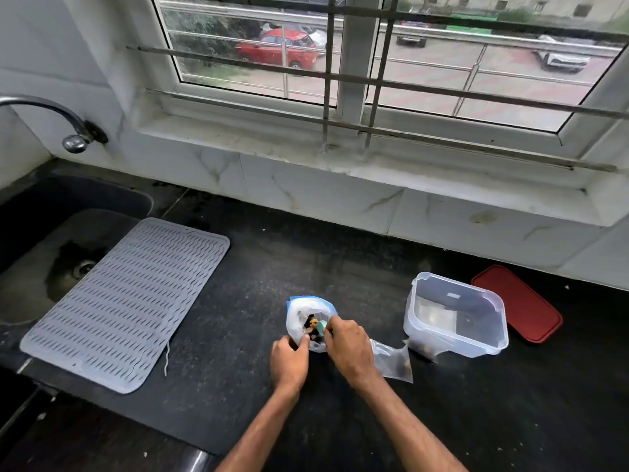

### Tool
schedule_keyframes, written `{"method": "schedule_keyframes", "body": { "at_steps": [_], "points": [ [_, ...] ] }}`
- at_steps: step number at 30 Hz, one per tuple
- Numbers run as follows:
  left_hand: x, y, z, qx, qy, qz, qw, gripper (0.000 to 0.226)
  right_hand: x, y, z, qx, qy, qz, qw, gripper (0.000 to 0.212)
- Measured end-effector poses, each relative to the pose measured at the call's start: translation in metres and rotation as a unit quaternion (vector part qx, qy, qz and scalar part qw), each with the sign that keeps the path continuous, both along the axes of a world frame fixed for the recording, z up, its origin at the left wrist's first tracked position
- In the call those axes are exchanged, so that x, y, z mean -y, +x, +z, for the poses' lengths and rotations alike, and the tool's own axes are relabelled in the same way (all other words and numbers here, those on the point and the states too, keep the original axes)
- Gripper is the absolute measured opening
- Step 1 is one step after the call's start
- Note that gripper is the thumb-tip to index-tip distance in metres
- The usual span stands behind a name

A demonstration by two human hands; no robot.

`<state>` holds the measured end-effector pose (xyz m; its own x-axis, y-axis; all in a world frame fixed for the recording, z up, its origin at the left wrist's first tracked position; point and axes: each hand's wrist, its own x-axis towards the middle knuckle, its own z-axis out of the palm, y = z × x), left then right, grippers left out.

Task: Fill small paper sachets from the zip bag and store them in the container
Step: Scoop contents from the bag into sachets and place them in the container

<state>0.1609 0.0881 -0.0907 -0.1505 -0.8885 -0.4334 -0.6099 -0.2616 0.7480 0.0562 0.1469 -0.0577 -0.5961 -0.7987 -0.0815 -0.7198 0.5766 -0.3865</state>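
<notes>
Head view: a black counter [272, 267] carries a grey mat [126, 301] at left and an open container [490, 338] at right, its red lid [517, 303] just behind. Between them stands the zip bag [299, 316], mouth open. The left hand [289, 359] grips its near rim; the right hand [347, 345] pinches a teal item [322, 324] at the mouth.

no readable text, label on container [452, 295] illegible
</notes>
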Motion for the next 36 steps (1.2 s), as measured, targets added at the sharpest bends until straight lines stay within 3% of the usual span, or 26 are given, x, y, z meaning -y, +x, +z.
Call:
{"method": "schedule_keyframes", "body": {
  "at_steps": [5,12,17,24,27,29,31,34,36],
  "points": [
    [0.003,-0.003,-0.004,-0.101,0.060,0.021,0.993,0.009,0.003,0.005,-0.003,0.015,0.014,-0.038,0.999,0.022],
    [0.008,0.002,0.009,-0.243,0.126,-0.001,0.962,0.020,0.010,0.013,-0.010,0.158,-0.049,-0.137,0.977,0.016],
    [0.013,0.009,0.011,-0.212,0.128,-0.031,0.968,0.025,0.011,0.011,-0.010,0.314,-0.115,-0.247,0.909,0.022],
    [0.019,0.008,0.012,-0.169,0.125,-0.095,0.973,0.030,0.013,0.013,-0.013,0.355,-0.137,-0.285,0.880,0.016],
    [0.025,0.010,0.011,-0.159,0.116,-0.112,0.974,0.031,0.013,0.012,-0.013,0.460,-0.152,-0.326,0.812,0.015],
    [0.028,0.012,0.010,-0.143,0.109,-0.133,0.975,0.031,0.009,0.011,-0.013,0.491,-0.148,-0.341,0.788,0.016],
    [0.032,0.012,0.009,-0.127,0.093,-0.163,0.974,0.033,0.010,0.011,-0.015,0.470,-0.152,-0.340,0.800,0.017],
    [0.039,0.015,0.007,-0.098,0.071,-0.194,0.974,0.035,0.016,0.014,-0.014,0.399,-0.148,-0.320,0.846,0.019],
    [0.041,0.016,0.008,-0.104,0.091,-0.181,0.974,0.030,0.019,0.016,-0.012,0.417,-0.168,-0.331,0.830,0.019]
  ]
}}
